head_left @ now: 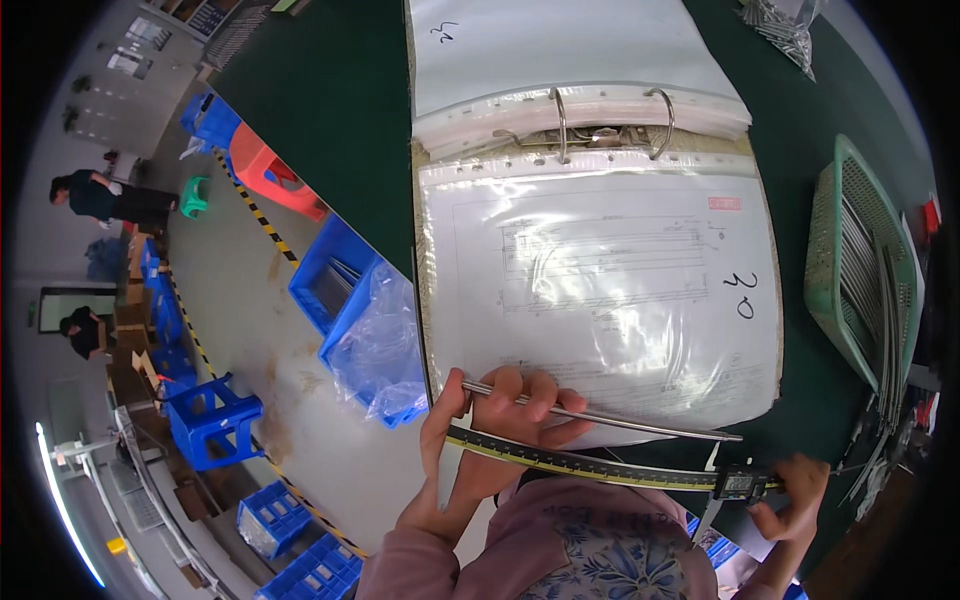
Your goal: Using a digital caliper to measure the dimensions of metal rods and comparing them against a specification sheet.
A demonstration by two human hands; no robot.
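Observation:
A thin metal rod (640,422) is gripped in the curled fingers of my left hand (500,425). Just below it, roughly alongside, runs a long digital caliper (590,464) with a black and yellow scale; its fixed-jaw end lies against that same hand. My right hand (798,497) is closed at the slider end, beside the small display (738,485). One slider jaw reaches up near the rod's right end; whether they touch I cannot tell. Beyond both hands lies an open ring binder (600,155) with a drawing sheet (600,270) in a clear sleeve.
At the right stands a green basket (822,235) of thin metal rods. A plastic bag of small metal parts (785,35) lies far right on the dark green table (340,120). Left on the floor are a blue crate (318,285), a red stool (265,165) and a blue stool (210,415). Two people are in the background.

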